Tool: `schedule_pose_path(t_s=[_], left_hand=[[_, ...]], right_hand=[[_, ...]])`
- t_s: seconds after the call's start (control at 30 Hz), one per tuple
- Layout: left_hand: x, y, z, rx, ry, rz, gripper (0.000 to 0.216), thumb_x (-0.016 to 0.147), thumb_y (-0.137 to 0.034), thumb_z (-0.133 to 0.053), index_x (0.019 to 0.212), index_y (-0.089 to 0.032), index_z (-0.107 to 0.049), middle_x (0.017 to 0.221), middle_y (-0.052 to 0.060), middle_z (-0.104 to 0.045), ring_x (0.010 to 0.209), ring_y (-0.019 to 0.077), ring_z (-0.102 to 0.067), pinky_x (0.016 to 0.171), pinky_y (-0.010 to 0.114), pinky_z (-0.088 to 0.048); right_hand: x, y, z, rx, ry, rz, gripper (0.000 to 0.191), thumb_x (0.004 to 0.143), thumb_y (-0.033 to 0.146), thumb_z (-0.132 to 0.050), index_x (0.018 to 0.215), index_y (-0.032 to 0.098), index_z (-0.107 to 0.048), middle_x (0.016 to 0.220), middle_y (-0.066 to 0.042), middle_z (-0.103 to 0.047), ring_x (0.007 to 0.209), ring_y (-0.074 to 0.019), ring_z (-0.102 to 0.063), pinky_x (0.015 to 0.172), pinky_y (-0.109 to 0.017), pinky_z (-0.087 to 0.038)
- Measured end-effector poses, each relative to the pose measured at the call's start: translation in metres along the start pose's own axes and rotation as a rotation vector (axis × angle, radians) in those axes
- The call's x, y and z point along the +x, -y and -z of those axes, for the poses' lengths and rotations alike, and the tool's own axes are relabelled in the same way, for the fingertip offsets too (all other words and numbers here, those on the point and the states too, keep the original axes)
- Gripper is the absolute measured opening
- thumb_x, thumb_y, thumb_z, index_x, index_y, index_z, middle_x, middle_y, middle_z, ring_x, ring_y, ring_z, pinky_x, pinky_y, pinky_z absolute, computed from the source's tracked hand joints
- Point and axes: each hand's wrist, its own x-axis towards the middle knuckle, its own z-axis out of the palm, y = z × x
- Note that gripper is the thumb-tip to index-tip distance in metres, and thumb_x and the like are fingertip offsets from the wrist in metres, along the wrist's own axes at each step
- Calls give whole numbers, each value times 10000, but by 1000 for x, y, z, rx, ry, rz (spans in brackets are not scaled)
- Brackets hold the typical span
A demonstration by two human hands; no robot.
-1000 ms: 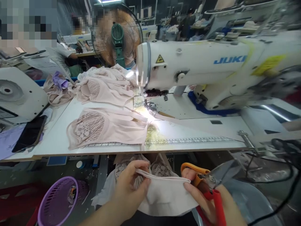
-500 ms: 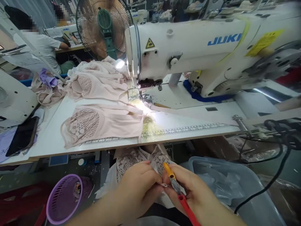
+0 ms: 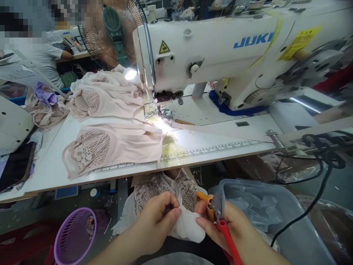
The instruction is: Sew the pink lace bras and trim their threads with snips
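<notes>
A lace bra (image 3: 150,189) with sheer white fabric (image 3: 190,224) lies across my lap, below the table edge. My left hand (image 3: 160,217) is closed, pinching the white fabric between thumb and fingers. To its right, my right hand (image 3: 228,221) is closed around a pair of thread snips (image 3: 228,235) with orange and red grip parts and a metal blade. The orange part points toward the bra. The thumb and fingertip of my right hand also meet at the edge of the white fabric. Part of the snips is hidden in my palm.
A white sewing machine (image 3: 193,55) stands on the table with its lamp lit. Pale pink bras (image 3: 121,145) lie left of its needle. A purple basket (image 3: 75,235) and a clear plastic bin (image 3: 275,184) sit below. A fan (image 3: 113,25) and a seated co-worker (image 3: 49,59) are behind.
My hands have moved apart, and the white fabric now shows between them. The snips have turned in my right hand. The view has shifted slightly to the right.
</notes>
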Motion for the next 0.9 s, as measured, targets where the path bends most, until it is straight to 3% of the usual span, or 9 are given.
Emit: schedule_pose_path(t_s=[0.13,0.27,0.4,0.5,0.67,0.77,0.9], left_hand=[[1,-2,-6,108,-47,-57,213,892,-354,-471,753,-193,-476,599,-37,-435,528,106,-383,484,209,-304],[5,-8,-11,214,-43,-62,164,874,-281,-459,751,-190,-517,641,-13,-514,571,124,-448,536,223,-345],[9,-13,-12,296,17,-47,164,869,-251,-448,792,-187,-577,752,32,-612,678,165,-545,611,251,-402],[7,-12,-7,408,53,-90,62,810,-198,-530,852,-206,-575,804,18,-633,715,172,-577,628,248,-421],[1,-3,3,637,-26,-143,159,778,-123,-516,895,-203,-590,861,51,-674,806,227,-613,734,324,-456],[-3,-12,8,534,-42,-106,147,792,-149,-512,907,-201,-587,875,52,-676,803,217,-623,720,309,-472],[-12,-42,14,288,-108,-64,192,774,-170,-519,958,-208,-559,822,24,-645,679,161,-590,593,242,-462]], right_hand=[[5,3,6,-29,42,-78,221,849,408,-553,740,216,-539,630,38,-500,530,-132,-459,472,-235,-410],[13,13,14,-141,73,21,227,799,406,-637,725,211,-548,685,11,-554,624,-163,-533,532,-247,-467],[15,18,13,-225,68,81,248,842,395,-586,691,211,-516,625,32,-490,535,-131,-433,466,-237,-394],[11,11,14,-165,18,52,220,878,387,-535,734,223,-512,668,21,-497,561,-143,-453,486,-252,-417],[6,-5,28,-81,-77,66,162,870,381,-578,788,244,-550,793,-21,-592,657,-175,-578,579,-273,-523],[4,-6,38,-148,-146,144,118,855,333,-610,798,237,-572,816,-36,-617,728,-190,-621,684,-280,-558],[3,-8,48,-134,-189,218,104,797,263,-664,867,264,-586,838,-37,-621,761,-225,-652,632,-281,-600]])
